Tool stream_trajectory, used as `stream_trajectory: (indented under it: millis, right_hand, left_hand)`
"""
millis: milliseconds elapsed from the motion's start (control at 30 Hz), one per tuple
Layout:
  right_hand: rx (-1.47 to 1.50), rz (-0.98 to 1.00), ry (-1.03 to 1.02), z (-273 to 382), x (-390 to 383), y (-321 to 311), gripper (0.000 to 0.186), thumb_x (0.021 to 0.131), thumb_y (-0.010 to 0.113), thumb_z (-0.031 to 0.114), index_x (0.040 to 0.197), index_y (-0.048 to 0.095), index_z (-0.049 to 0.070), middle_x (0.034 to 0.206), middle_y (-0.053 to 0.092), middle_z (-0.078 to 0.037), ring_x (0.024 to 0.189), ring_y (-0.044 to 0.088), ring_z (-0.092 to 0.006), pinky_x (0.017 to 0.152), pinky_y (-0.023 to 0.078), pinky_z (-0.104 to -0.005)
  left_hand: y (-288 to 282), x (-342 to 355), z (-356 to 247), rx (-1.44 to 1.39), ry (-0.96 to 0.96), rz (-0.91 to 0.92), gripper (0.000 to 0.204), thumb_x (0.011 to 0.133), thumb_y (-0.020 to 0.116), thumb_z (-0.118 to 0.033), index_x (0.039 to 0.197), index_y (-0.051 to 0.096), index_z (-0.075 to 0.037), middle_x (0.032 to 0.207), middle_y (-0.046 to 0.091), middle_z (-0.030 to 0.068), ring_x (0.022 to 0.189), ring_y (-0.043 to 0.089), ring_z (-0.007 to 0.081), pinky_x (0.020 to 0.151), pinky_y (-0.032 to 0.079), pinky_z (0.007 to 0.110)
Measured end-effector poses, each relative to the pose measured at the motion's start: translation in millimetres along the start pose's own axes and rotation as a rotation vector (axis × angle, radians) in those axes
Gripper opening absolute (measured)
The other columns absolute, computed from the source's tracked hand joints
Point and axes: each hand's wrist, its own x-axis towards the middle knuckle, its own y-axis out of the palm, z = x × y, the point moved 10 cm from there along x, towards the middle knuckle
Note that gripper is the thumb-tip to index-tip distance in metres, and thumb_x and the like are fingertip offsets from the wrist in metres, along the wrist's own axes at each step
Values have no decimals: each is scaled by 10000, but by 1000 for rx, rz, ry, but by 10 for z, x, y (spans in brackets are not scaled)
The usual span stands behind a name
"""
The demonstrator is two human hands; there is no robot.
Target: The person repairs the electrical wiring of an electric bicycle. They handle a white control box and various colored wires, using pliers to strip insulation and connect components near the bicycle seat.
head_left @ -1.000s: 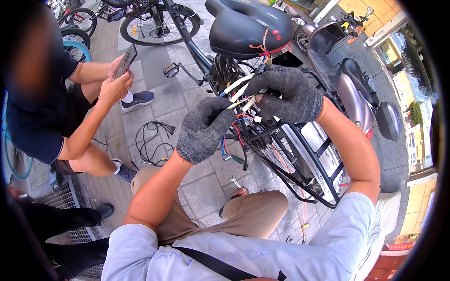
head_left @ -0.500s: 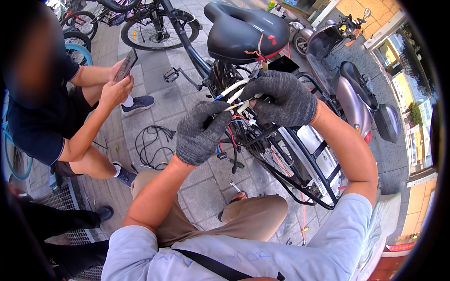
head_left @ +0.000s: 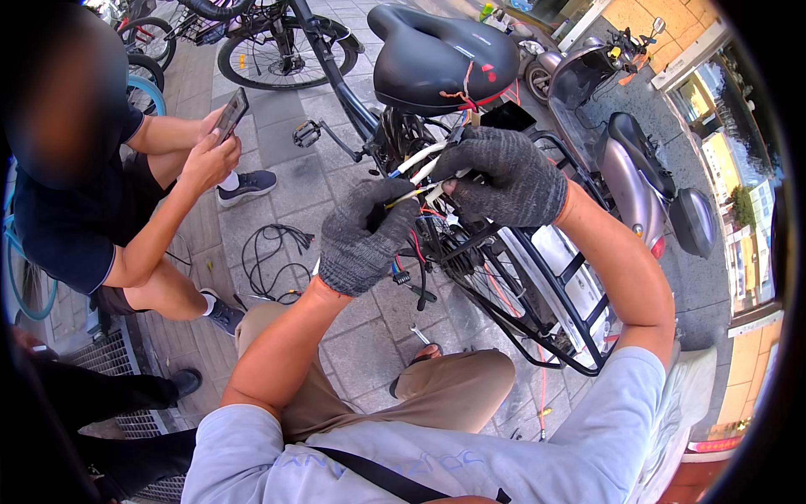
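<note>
Bike (head_left: 336, 71): stiff black rack (head_left: 595, 312), smooth padded saddle (head_left: 445, 63). R hand (head_left: 508, 176), rough grey knit glove, fingers pinched; L hand (head_left: 368, 237), same knit, curled, can't tell if gripping. White sleeves (head_left: 420, 157): round, smooth. Thin yellow wire (head_left: 403, 199): in R pinch, end at L hand, below saddle; prob. light, bendy, tip fragile, best held by insulation.

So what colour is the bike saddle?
The saddle is mostly black, with some red; the head view shows it.
</note>
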Motion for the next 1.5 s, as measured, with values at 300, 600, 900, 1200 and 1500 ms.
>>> stream_trajectory:
  millis: [300,600,900,1200,1500]
  right_hand:
    - [-2,-18,-34,18,-1,9,204,859,745,114,1058,736,67,867,660,-129,811,665,-317,722,532,-430]
    - [-20,-39,-69,61,-2,-4,160,881,751,46,1040,730,56,878,665,-114,802,672,-290,712,530,-420]
    - [-54,-26,-62,19,1,12,230,831,732,87,1060,739,66,906,682,-139,859,678,-340,771,543,-452]
    - [-47,-11,-96,70,11,19,233,841,724,94,1073,730,72,915,678,-141,874,677,-347,777,543,-457]
    - [-64,-20,-106,90,14,27,150,854,749,76,1004,736,82,896,675,-120,843,667,-329,741,535,-441]
  left_hand:
    - [40,27,31,65,-8,40,228,927,756,-48,1153,728,-31,954,680,83,820,651,134,714,519,300]
    - [32,48,-174,160,105,0,214,901,760,-27,1113,733,-39,929,670,87,811,650,156,710,517,309]
    - [35,32,-207,198,154,-27,193,907,776,-35,1096,735,-33,947,702,88,805,689,137,711,550,288]
    - [156,38,-11,122,-9,81,224,923,778,-83,1126,712,-17,964,728,66,824,671,88,718,552,270]
    - [224,133,110,98,-76,184,218,966,733,-159,1120,705,-7,837,713,40,684,637,63,603,521,252]
